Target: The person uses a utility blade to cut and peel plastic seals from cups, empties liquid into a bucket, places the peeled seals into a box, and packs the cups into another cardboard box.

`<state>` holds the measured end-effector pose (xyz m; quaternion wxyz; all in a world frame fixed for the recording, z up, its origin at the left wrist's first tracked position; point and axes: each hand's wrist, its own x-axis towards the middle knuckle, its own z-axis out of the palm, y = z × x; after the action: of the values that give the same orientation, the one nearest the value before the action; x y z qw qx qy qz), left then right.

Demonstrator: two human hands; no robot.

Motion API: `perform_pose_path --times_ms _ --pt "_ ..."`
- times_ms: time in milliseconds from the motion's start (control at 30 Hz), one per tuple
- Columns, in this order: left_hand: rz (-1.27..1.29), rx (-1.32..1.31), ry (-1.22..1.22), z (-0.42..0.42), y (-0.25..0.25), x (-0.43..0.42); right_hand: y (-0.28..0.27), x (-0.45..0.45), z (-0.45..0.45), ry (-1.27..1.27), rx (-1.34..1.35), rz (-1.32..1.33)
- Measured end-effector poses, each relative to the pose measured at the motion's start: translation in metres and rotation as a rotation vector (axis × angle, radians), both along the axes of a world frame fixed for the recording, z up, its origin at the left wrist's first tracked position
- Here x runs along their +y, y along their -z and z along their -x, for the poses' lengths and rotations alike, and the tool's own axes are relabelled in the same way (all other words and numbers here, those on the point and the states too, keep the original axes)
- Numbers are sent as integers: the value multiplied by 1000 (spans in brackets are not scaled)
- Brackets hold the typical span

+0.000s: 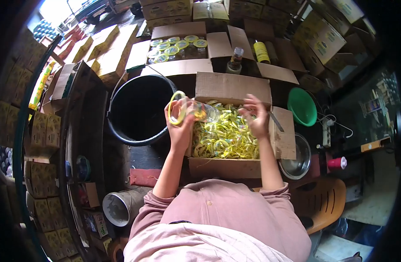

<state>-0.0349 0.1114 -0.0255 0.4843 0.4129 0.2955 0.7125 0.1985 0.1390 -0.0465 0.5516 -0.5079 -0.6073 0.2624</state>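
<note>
While the left hand (181, 128) is clamped on a clear container (203, 112), with a yellow ring (184, 114) showing beside its fingers, the right hand (258, 121) is raised well apart. From where I stand, I cannot tell whether it grips the narrow grey strip (277, 122) just beside it. The container lies tilted above an open cardboard box (233, 87) filled with yellow strips (231, 142). On the surface (141, 158), a black bucket (139, 102) stands left of the box.

The clear jar (210, 113) is too blurred to read.
</note>
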Motion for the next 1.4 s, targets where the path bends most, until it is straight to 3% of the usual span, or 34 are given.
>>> perform_pose_path --times_ms 100,267,333,367,500,533,567,600,667,733,800,833,867,1033,1100,1133,1233,1400 --pt "171 -673 167 26 16 12 -45 -8 83 -431 9 17" --pt "362 -1139 299 63 31 10 -64 18 151 -547 -32 -85" --pt "446 -1189 536 64 2 -8 -69 28 163 -551 -50 -94" --pt "514 -1058 612 65 -12 -21 -72 31 167 -520 -48 -90" --pt "341 -379 800 86 -22 -60 -65 40 167 -607 -494 -107" --pt "276 -255 848 97 -27 -64 -68 36 169 -582 -438 -111" --pt "202 -112 738 104 -32 -65 -71 33 171 -556 -407 -104" --pt "204 -73 615 112 -34 -65 -74 32 171 -531 -380 -98" --pt "142 -206 351 127 -33 -58 -66 31 168 -618 -604 -127" --pt "126 -306 17 145 -21 -46 -63 28 171 -561 -384 -168" --pt "71 -217 -262 160 -12 -34 -59 27 167 -508 -507 -188" --pt "77 -173 -332 165 -10 -28 -59 25 164 -598 -595 -162" --pt "84 -124 -402 168 -9 -23 -55 24 164 -611 -501 -97" --pt "144 232 -576 165 8 1 -71 56 131 -327 3 -67" --pt "150 357 -569 158 17 7 -76 93 98 -72 32 -287" --pt "152 418 -565 155 21 10 -78 117 72 93 -144 -417" --pt "169 423 -547 151 18 12 -97 169 6 389 -388 -374" --pt "197 424 -546 152 19 12 -94 236 -32 354 -635 -175"
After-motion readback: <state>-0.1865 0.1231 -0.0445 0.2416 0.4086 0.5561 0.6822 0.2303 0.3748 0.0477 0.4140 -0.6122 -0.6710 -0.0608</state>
